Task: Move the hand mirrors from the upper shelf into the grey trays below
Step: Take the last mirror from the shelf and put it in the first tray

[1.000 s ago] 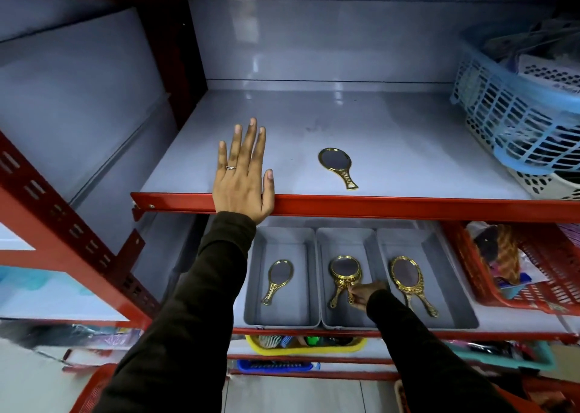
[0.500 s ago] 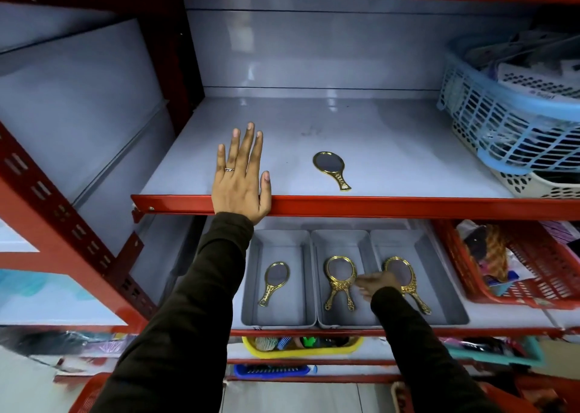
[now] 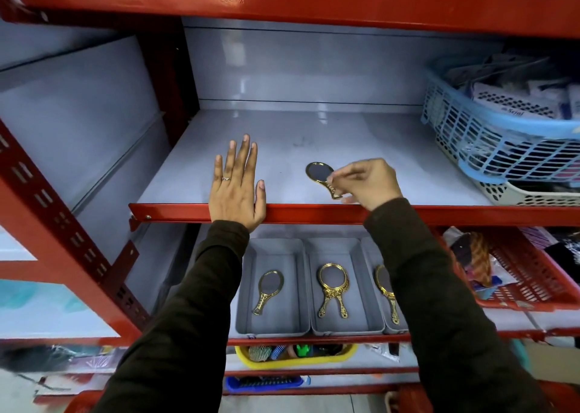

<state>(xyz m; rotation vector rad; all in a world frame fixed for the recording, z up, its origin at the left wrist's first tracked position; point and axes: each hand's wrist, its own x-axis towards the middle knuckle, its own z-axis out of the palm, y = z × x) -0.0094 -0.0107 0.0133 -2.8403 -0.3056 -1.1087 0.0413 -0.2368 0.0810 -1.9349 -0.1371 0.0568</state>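
Observation:
One gold hand mirror point(image 3: 319, 172) lies on the grey upper shelf point(image 3: 314, 136), near its front edge. My right hand point(image 3: 370, 180) pinches its handle with fingers and thumb. My left hand point(image 3: 235, 189) rests flat and open on the shelf's red front lip. On the shelf below stand three grey trays. The left tray point(image 3: 273, 328) holds a small gold mirror point(image 3: 270, 285). In the middle tray point(image 3: 345, 326), two handles show under one oval gold frame point(image 3: 332, 280). The right tray point(image 3: 367, 246) and its mirror point(image 3: 384, 284) are partly hidden by my right sleeve.
A blue basket point(image 3: 502, 136) sits stacked in a white one point(image 3: 527, 193) at the upper shelf's right end. A red basket point(image 3: 533, 274) of goods stands right of the trays. Below is a yellow tray point(image 3: 251, 359) of small items. Red uprights frame the left side.
My right hand left the middle tray below, rose to the upper shelf and closed on the last mirror's handle. My left hand stayed put.

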